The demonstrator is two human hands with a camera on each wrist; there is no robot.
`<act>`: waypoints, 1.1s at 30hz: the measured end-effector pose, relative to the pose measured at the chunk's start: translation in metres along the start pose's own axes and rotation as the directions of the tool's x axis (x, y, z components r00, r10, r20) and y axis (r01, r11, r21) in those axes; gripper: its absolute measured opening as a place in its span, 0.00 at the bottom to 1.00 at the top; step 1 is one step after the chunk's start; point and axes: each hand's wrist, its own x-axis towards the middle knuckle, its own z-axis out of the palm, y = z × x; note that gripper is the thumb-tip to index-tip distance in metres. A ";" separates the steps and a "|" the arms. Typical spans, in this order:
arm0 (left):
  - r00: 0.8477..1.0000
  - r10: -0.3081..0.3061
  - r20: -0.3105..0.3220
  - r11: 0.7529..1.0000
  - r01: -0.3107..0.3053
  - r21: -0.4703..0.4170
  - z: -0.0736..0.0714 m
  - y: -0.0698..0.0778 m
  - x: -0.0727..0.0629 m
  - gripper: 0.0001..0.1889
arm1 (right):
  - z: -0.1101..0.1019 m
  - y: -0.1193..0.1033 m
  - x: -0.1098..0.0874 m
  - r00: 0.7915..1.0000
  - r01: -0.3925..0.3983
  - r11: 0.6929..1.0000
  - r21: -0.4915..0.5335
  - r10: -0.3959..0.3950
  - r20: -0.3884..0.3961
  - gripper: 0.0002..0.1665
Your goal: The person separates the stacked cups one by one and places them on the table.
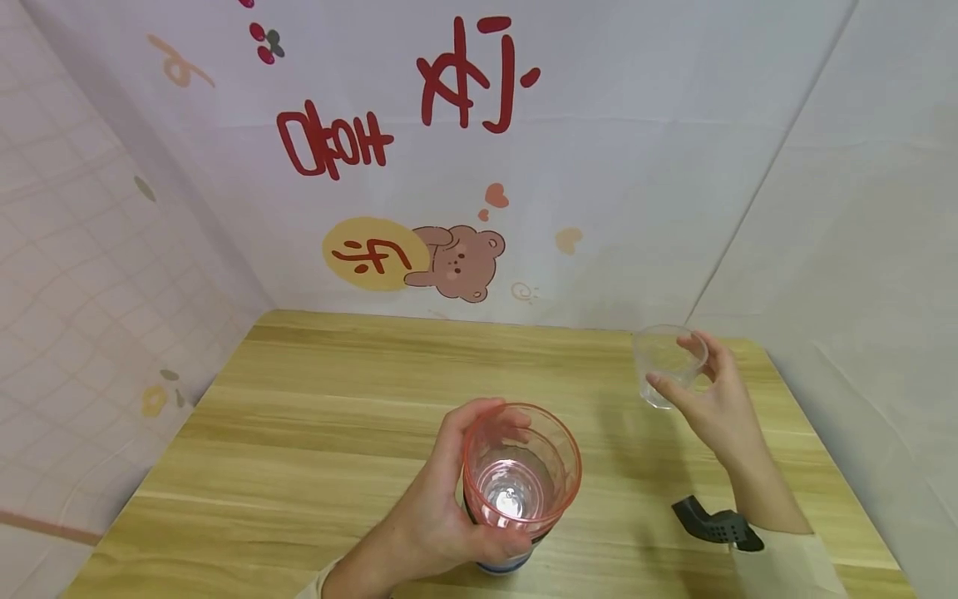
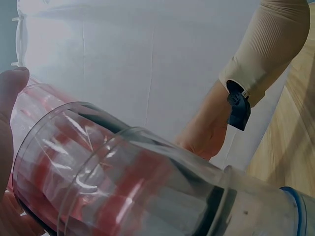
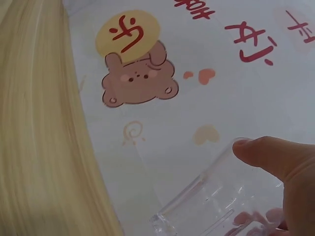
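Observation:
My left hand (image 1: 430,507) grips a stack of clear plastic cups from its left side, thumb in front and fingers round the back. The top cup (image 1: 524,466) has a red rim, and its open mouth faces up. In the left wrist view this red-banded cup sits nested in other clear cups (image 2: 147,182), and a blue ring (image 2: 295,206) shows toward the bottom of the stack. Over the back right of the table, my right hand (image 1: 714,408) holds a single clear cup (image 1: 662,370) between thumb and fingers. The right wrist view shows its faceted wall (image 3: 211,201).
The wood-grain tabletop (image 1: 337,399) lies under both hands. White printed sheets with a bear (image 1: 460,262) and red lettering rise behind it, and plain ones (image 1: 861,291) on the right. A black strap (image 1: 718,526) sits on the right wrist.

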 end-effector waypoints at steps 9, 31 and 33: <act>1.000 0.002 0.004 1.000 -0.002 -0.002 -0.001 0.001 0.001 0.54 | -0.002 0.018 0.015 0.999 0.003 1.000 -0.010 -0.002 0.042 0.63; 1.000 0.018 0.013 1.000 -0.017 -0.014 -0.002 0.003 -0.001 0.55 | 0.000 0.047 0.031 0.996 -0.043 0.993 -0.109 0.050 0.067 0.65; 1.000 0.018 0.015 1.000 -0.018 -0.017 -0.002 0.004 -0.001 0.54 | 0.001 0.048 0.033 0.996 -0.049 0.991 -0.123 0.057 0.067 0.66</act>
